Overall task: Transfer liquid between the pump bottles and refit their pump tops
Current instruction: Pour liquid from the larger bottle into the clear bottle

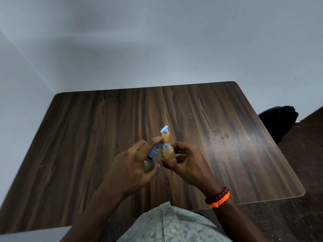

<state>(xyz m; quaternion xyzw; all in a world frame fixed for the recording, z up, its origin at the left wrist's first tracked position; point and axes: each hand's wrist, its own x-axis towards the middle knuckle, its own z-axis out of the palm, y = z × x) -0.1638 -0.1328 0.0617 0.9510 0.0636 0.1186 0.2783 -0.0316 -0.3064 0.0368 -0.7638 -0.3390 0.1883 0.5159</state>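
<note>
While my left hand [132, 165] has its grip around the greenish pump bottle [148, 165] and my right hand [187, 162] clasps the open amber bottle [168, 152] above the counter [227, 137], I should keep the blue nozzle [161, 146] at the mouth's 9 o'clock edge and press slowly.

Dark wood-grain desk [209, 119]; blue-topped amber plastic pump bottle [165, 135]; orange and maroon beaded bracelets [218, 198]; green mottled shirt [171, 226].

Dark wood-grain table [209, 128]; small amber pump bottle [43, 135] with blue pump top upright near centre.
</note>
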